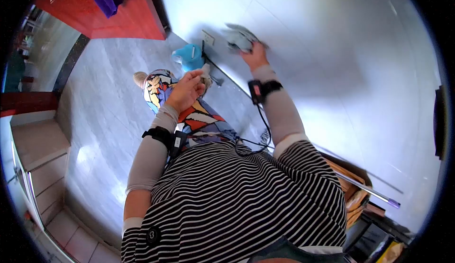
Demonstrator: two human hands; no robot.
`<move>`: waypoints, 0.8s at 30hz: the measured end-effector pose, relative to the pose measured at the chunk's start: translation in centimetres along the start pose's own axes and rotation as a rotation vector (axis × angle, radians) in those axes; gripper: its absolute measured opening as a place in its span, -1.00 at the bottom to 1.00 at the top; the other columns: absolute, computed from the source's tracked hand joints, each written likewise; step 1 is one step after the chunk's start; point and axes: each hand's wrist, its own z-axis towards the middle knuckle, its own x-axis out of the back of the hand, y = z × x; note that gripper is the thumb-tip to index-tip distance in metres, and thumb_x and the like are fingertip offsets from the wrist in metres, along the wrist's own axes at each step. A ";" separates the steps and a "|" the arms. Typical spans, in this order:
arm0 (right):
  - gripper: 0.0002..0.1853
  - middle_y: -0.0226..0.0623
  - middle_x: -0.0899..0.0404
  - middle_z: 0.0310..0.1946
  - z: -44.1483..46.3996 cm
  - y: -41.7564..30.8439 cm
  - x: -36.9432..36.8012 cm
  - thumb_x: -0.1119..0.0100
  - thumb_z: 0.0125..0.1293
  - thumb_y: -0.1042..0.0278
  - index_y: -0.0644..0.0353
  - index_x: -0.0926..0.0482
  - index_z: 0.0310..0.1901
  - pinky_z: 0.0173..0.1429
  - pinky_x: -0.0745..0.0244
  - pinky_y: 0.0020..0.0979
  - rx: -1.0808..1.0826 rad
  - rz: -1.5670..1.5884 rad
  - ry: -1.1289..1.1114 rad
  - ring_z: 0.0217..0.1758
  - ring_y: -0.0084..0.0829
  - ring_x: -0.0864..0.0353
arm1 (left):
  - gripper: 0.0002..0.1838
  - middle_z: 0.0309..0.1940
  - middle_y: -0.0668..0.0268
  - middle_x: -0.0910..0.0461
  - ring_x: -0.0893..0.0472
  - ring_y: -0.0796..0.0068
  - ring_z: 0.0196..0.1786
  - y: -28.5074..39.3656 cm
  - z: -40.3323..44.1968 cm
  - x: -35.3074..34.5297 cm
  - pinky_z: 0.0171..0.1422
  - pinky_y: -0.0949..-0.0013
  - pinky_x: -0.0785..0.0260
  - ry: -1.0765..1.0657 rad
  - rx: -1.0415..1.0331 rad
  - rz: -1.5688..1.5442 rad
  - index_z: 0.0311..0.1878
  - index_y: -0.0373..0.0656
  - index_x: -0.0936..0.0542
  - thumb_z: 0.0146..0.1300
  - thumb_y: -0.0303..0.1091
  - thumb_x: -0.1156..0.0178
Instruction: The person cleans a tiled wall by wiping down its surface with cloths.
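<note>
Right hand has its fingers closed on the near edge of a motion-blurred grey cloth, which appears to lie against the pale wall, just beside a socket. Even contact probably calls for keeping the cloth flat under light, steady pressure, clear of the socket. That arm reaches forward, nearly straight; the left hand hangs over the patterned trousers, half curled, near a blue container. Whether it grips the small pale thing by its fingertips, I cannot tell.
</note>
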 end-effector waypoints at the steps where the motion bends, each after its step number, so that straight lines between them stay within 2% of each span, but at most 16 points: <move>1: -0.52 -0.13 -0.60 -0.04 -2.3 1.3 1.7 -0.35 -0.03 0.44 0.32 -0.54 0.00 0.15 -0.44 -0.33 -0.029 0.030 0.003 0.04 -0.30 -0.57 | -0.75 -0.25 0.44 -0.44 -0.50 0.55 -0.24 0.1 -0.2 -0.2 -0.10 0.46 -0.38 0.006 0.003 0.014 0.10 -0.04 -0.39 0.38 -0.35 -0.03; 2: -0.51 -0.17 -0.58 0.00 -4.8 2.6 3.5 -0.35 -0.02 0.47 0.31 -0.53 0.03 0.19 -0.42 -0.33 -0.059 0.060 0.008 0.06 -0.34 -0.55 | -0.75 -0.25 0.44 -0.44 -0.50 0.55 -0.24 0.1 -0.2 -0.2 -0.10 0.46 -0.38 0.001 0.004 0.012 0.10 -0.04 -0.39 0.38 -0.35 -0.03; 3: -0.48 -0.19 -0.55 0.03 -7.2 2.7 5.4 -0.33 0.00 0.50 0.31 -0.49 0.07 0.22 -0.39 -0.35 -0.210 0.251 0.059 0.09 -0.39 -0.52 | -0.74 -0.25 0.43 -0.43 -0.50 0.55 -0.24 0.1 -0.2 -0.1 -0.10 0.46 -0.38 -0.004 0.010 0.016 0.11 -0.05 -0.38 0.38 -0.35 -0.02; 4: -0.45 -0.18 -0.53 0.06 -10.0 3.8 7.5 -0.34 0.01 0.48 0.32 -0.46 0.11 0.24 -0.37 -0.35 -0.270 0.353 0.060 0.10 -0.39 -0.51 | -0.73 -0.24 0.43 -0.43 -0.49 0.55 -0.24 0.0 0.0 -0.1 -0.10 0.46 -0.38 -0.012 0.019 0.019 0.12 -0.05 -0.38 0.39 -0.35 -0.02; 6: -0.43 -0.21 -0.56 0.03 -16.2 8.5 12.9 -0.36 0.00 0.46 0.29 -0.47 0.12 0.21 -0.41 -0.32 -0.228 -0.184 0.083 0.07 -0.36 -0.53 | -0.73 -0.23 0.42 -0.43 -0.49 0.56 -0.24 -0.4 0.8 0.7 -0.10 0.46 -0.38 -0.026 0.028 0.022 0.12 -0.06 -0.38 0.39 -0.35 -0.02; 8: -0.71 -0.05 -0.60 -0.09 -20.0 6.9 16.7 -0.07 0.23 0.52 0.44 -0.52 -0.03 0.12 -0.51 -0.18 -0.562 0.665 0.375 -0.04 -0.16 -0.59 | -0.73 -0.23 0.41 -0.42 -0.49 0.56 -0.25 -0.6 1.0 0.8 -0.10 0.47 -0.39 -0.044 0.037 0.028 0.13 -0.06 -0.37 0.39 -0.35 -0.02; 10: -0.69 -0.05 -0.59 -0.07 -24.8 7.3 21.3 0.04 0.33 0.41 0.41 -0.50 0.01 0.14 -0.51 -0.20 -0.502 -0.367 0.273 -0.04 -0.20 -0.58 | -0.74 -0.23 0.41 -0.44 -0.50 0.56 -0.26 -0.2 0.5 0.3 -0.11 0.46 -0.40 -0.049 0.042 0.022 0.12 -0.06 -0.38 0.39 -0.36 -0.02; 12: -0.63 -0.17 -0.61 -0.06 -27.7 8.6 25.1 -0.25 0.14 0.39 0.40 -0.53 -0.03 0.17 -0.48 -0.27 -0.595 -0.294 0.483 0.00 -0.30 -0.59 | -0.75 -0.24 0.41 -0.44 -0.50 0.57 -0.28 -0.1 0.3 0.0 -0.12 0.47 -0.41 -0.051 0.042 0.018 0.10 -0.06 -0.39 0.39 -0.36 -0.02; 13: -0.59 -0.19 -0.63 -0.09 -29.1 10.5 27.1 -0.32 0.07 0.38 0.40 -0.55 -0.05 0.15 -0.49 -0.29 -0.586 -0.054 0.598 -0.02 -0.30 -0.60 | -0.77 -0.25 0.41 -0.45 -0.51 0.57 -0.29 -0.1 0.3 -0.1 -0.13 0.47 -0.41 -0.042 0.040 0.015 0.09 -0.06 -0.40 0.39 -0.36 -0.02; 15: -0.56 -0.22 -0.64 -0.11 -28.8 9.3 28.2 -0.39 0.00 0.36 0.40 -0.57 -0.07 0.13 -0.50 -0.30 -0.563 0.175 0.705 -0.04 -0.30 -0.62 | -0.77 -0.24 0.41 -0.46 -0.51 0.58 -0.30 -0.1 0.5 -0.1 -0.14 0.49 -0.41 -0.052 0.031 -0.009 0.08 -0.06 -0.40 0.39 -0.37 -0.02; 17: -0.57 -0.22 -0.66 -0.13 -28.0 7.7 27.8 -0.38 0.03 0.29 0.35 -0.59 -0.09 0.11 -0.52 -0.30 -0.632 -0.180 0.694 -0.06 -0.30 -0.64 | -0.78 -0.23 0.40 -0.47 -0.50 0.59 -0.30 -0.3 0.7 0.0 -0.14 0.51 -0.41 -0.058 0.020 -0.037 0.07 -0.07 -0.41 0.39 -0.37 -0.02; 19: -0.62 -0.20 -0.67 -0.14 -27.9 13.8 28.0 -0.38 0.03 0.26 0.27 -0.63 -0.11 0.10 -0.52 -0.35 -0.471 -0.149 0.686 -0.06 -0.37 -0.65 | -0.79 -0.19 0.38 -0.49 -0.50 0.61 -0.31 -0.4 1.1 0.5 -0.13 0.53 -0.41 -0.097 0.010 -0.061 0.06 -0.07 -0.42 0.39 -0.38 -0.02; 22: -0.68 -0.24 -0.59 -0.01 -20.5 7.9 19.6 -0.13 0.26 0.40 0.28 -0.52 0.03 0.22 -0.46 -0.27 -0.575 -0.144 0.347 0.03 -0.33 -0.57 | -0.78 -0.20 0.38 -0.49 -0.50 0.62 -0.31 -0.6 1.3 1.0 -0.12 0.53 -0.42 -0.125 0.015 -0.035 0.07 -0.07 -0.41 0.39 -0.38 -0.02; 23: -0.68 -0.22 -0.62 -0.06 -18.2 8.4 17.1 -0.21 0.19 0.40 0.28 -0.56 -0.01 0.16 -0.49 -0.22 -0.452 -0.080 0.226 -0.01 -0.28 -0.59 | -0.78 -0.20 0.38 -0.49 -0.50 0.62 -0.31 -0.5 1.2 0.7 -0.12 0.53 -0.42 -0.119 0.010 -0.035 0.07 -0.07 -0.41 0.39 -0.38 -0.02; 24: -0.68 -0.21 -0.62 -0.06 -15.5 8.4 14.3 -0.20 0.18 0.39 0.28 -0.56 -0.02 0.14 -0.50 -0.17 -0.419 0.191 0.201 -0.01 -0.24 -0.60 | -0.78 -0.20 0.38 -0.48 -0.49 0.62 -0.32 -0.3 1.0 0.3 -0.12 0.53 -0.41 -0.106 0.019 -0.015 0.08 -0.07 -0.41 0.39 -0.37 -0.02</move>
